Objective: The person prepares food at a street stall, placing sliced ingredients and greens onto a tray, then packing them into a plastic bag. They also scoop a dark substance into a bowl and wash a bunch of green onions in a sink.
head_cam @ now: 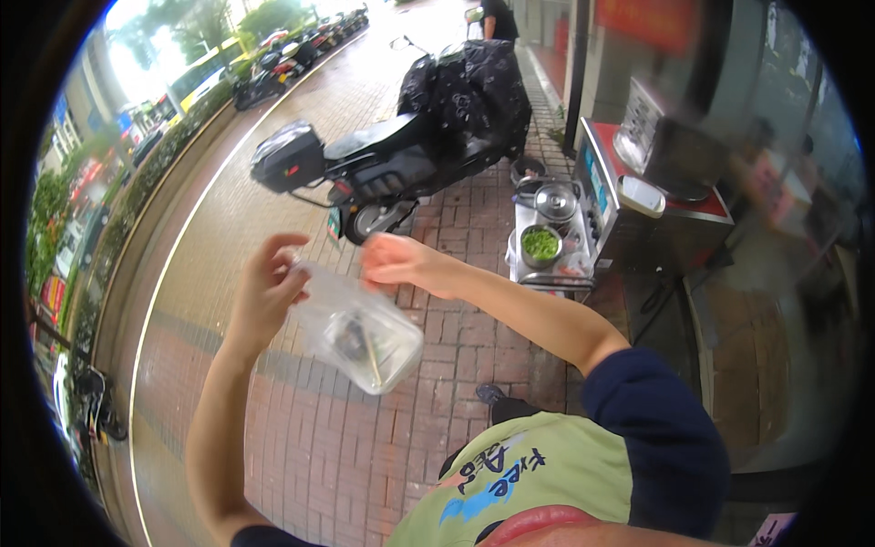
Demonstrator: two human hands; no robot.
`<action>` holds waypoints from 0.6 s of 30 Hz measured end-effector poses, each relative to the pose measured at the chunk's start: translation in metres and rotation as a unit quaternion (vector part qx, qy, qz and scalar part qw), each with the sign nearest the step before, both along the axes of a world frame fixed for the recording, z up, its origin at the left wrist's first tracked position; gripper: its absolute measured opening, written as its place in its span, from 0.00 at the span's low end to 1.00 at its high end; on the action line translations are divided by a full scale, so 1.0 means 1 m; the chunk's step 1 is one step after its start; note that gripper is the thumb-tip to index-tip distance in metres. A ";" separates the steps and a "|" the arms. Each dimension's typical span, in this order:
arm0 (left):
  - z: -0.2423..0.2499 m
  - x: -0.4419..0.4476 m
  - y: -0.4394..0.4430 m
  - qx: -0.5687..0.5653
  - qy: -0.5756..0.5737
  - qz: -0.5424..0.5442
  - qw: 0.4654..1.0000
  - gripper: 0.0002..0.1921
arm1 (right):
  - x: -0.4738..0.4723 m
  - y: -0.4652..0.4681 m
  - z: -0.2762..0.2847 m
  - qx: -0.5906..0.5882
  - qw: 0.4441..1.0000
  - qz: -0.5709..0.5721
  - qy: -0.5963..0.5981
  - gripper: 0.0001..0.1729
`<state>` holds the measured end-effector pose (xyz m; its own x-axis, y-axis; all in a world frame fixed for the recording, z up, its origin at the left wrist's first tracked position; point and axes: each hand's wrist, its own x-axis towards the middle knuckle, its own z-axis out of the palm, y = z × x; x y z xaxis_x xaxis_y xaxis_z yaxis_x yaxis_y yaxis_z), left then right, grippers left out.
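A clear plastic bag (311, 290) hangs tilted in front of me from my left hand (270, 294), whose thumb and fingers pinch its upper corner. Inside it rests a see-through lidded plastic container (403, 342) with dark and pale contents. A thin light stick (371, 352), perhaps a chopstick, lies slantwise over the container. My right hand (393, 262), blurred and with curled fingers, is beside the upper right of the bag. Whether it grips any of the film cannot be made out.
Ahead stands a parked electric scooter (383, 161) under a dark cover. To the right, a metal cart (517, 236) carries a lidded pot (555, 202) and a bowl of chopped greens (540, 244), beside a steel counter (656, 232). A person (502, 20) is beyond the scooter.
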<state>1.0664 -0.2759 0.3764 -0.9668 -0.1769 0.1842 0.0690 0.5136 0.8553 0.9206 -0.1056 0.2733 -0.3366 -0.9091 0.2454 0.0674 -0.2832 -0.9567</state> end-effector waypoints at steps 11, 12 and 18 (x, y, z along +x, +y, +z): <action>0.062 -0.427 -0.006 -0.171 0.143 -0.113 0.968 0.19 | -0.174 0.255 -0.215 0.276 0.909 -0.304 -0.075 0.07; 0.085 -0.461 -0.014 -0.142 0.135 -0.093 0.976 0.16 | -0.179 0.256 -0.221 0.289 0.899 -0.302 -0.129 0.07; 0.148 -0.708 -0.080 0.050 0.114 0.030 0.992 0.10 | -0.233 0.206 -0.240 0.287 0.880 -0.316 -0.210 0.09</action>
